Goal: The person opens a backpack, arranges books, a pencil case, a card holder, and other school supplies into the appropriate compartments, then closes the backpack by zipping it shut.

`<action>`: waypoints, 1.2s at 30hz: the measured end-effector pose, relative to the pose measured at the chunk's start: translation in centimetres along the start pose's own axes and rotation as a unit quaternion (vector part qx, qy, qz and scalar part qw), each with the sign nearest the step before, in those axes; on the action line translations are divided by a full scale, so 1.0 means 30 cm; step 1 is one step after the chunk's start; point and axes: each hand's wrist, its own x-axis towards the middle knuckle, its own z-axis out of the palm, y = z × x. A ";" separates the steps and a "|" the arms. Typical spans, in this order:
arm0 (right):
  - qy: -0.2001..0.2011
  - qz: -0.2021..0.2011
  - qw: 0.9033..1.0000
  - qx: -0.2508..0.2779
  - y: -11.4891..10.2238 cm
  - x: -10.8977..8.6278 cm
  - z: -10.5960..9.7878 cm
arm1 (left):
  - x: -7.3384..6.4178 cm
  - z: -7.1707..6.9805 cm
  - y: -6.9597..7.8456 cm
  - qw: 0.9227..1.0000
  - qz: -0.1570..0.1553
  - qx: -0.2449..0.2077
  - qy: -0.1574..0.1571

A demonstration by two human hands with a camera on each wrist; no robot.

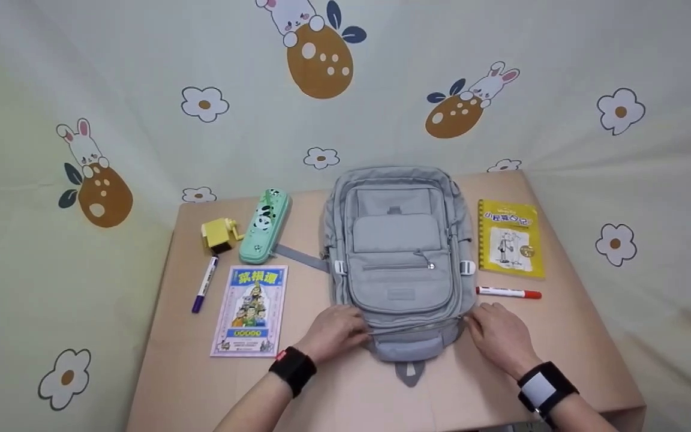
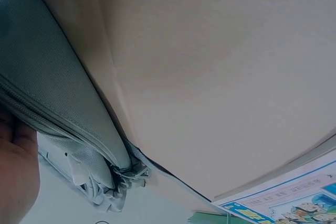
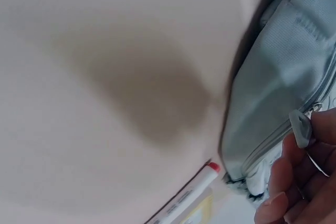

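Note:
A grey backpack (image 1: pixel 402 240) lies flat on the table, its front pocket side up and its top loop towards me. My right hand (image 1: pixel 498 337) is at its lower right corner; in the right wrist view its thumb and fingers pinch a grey zipper pull (image 3: pixel 300 128) on the zipper. My left hand (image 1: pixel 335 331) grips the lower left edge of the backpack, its fingers curled against the fabric beside the zipper (image 2: pixel 58 121). Part of the left fingers is hidden at the picture edge in the left wrist view.
Left of the backpack are a green panda pencil case (image 1: pixel 264 227), a yellow pencil sharpener (image 1: pixel 218 234), a purple-capped marker (image 1: pixel 204 285) and a pink-bordered book (image 1: pixel 249 312). To its right are a yellow spiral notebook (image 1: pixel 510 240) and a red-capped marker (image 1: pixel 508 293). A patterned curtain (image 1: pixel 381 132) hangs behind the table.

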 end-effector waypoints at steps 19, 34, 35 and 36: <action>-0.010 0.024 0.998 0.049 0.002 -0.001 0.015 | 0.205 0.036 0.213 0.997 -0.027 0.040 -0.057; -0.014 0.003 0.999 0.037 0.008 -0.007 0.012 | 0.210 0.059 0.233 0.997 -0.048 0.048 -0.020; -0.013 -0.002 0.999 0.034 0.013 -0.008 0.011 | 0.209 0.059 0.233 0.998 -0.049 0.046 -0.018; -0.013 -0.005 0.999 0.032 0.018 -0.008 0.009 | 0.209 0.060 0.233 0.998 -0.049 0.044 -0.016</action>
